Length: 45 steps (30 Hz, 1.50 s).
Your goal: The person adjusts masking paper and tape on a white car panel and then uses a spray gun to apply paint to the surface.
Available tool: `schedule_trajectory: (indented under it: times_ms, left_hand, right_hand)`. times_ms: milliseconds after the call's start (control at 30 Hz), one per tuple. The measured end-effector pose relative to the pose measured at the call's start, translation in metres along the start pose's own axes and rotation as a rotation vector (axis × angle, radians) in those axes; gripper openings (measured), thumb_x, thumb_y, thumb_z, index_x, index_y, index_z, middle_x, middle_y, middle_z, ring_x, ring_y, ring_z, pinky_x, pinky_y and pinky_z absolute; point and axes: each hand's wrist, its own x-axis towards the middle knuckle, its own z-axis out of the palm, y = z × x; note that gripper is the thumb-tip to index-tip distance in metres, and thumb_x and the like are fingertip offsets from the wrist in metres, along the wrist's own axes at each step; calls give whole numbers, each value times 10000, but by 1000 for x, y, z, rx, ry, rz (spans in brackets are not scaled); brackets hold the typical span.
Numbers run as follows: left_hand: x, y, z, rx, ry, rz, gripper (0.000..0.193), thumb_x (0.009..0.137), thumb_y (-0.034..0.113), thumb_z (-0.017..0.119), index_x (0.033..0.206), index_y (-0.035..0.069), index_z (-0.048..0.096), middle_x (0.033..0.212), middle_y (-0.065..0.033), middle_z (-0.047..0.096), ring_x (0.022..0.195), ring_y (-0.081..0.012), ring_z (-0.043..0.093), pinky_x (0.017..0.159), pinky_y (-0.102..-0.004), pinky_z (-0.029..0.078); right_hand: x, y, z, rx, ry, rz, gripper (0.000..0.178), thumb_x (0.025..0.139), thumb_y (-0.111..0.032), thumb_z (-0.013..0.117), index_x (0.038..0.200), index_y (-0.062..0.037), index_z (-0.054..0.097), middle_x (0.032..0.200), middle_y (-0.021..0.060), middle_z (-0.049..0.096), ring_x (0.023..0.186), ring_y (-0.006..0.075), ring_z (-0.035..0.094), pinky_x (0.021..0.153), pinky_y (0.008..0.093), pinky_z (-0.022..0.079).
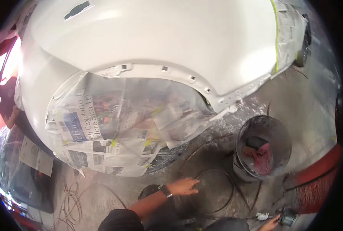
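My left hand (183, 186), with a dark watch at the wrist, hangs over the floor beside a coiled dark hose (232, 192). Its fingers are partly stretched and hold nothing. At the lower right edge, my right hand (270, 223) has its fingers at a dark cup-shaped tool (288, 217), and looks closed on its near side; the grip is partly out of view. A small crumpled white piece (262, 216) lies beside that hand. Ahead stands a pale, white-coated car body (160, 34), its wheel opening covered with newspaper (102, 127) and translucent sheeting.
A grey bucket (240, 165) with a reddish cloth (263, 158) inside stands to the right. Thin hoses (69, 204) lie tangled on the floor at left. A red, worn structure (314, 192) is at right. Yellow-green tape (276, 34) edges the masking at the car's far right.
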Motion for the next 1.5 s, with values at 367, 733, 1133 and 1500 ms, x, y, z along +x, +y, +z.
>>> schedule_trajectory:
  times_ms: [367, 733, 1133, 1500]
  left_hand:
    - [-53, -24, 34, -317, -68, -206, 588, 964, 420, 642, 1357, -9, 557, 1215, -252, 633, 1188, -420, 586, 952, -501, 491]
    - [-222, 155, -96, -201, 40, -366, 475, 886, 394, 675, 1200, 38, 691, 1195, -213, 681, 1161, -418, 614, 1010, -497, 483]
    - [-378, 305, -214, -659, 91, -849, 497, 875, 439, 718, 1100, -5, 732, 1020, -197, 756, 967, -340, 728, 873, -407, 549]
    - [-440, 251, -185, -746, 351, -698, 490, 872, 449, 708, 1077, 6, 753, 986, -213, 753, 922, -345, 735, 855, -416, 556]
  right_hand:
    - [-83, -310, -126, -616, -407, -630, 538, 913, -495, 669, 838, 38, 647, 788, 258, 621, 696, 441, 604, 642, 542, 497]
    - [-76, -462, -191, -81, -983, -645, 477, 973, -315, 658, 1237, 74, 577, 1204, 303, 564, 1168, 465, 508, 1040, 521, 394]
    - [7, -323, -412, -299, -1335, 462, 394, 947, -387, 695, 995, 4, 695, 743, 113, 621, 585, 243, 571, 495, 405, 452]
    - [-15, -345, -480, -255, -1128, 426, 332, 961, -341, 679, 877, -22, 643, 629, 43, 549, 469, 187, 514, 386, 318, 371]
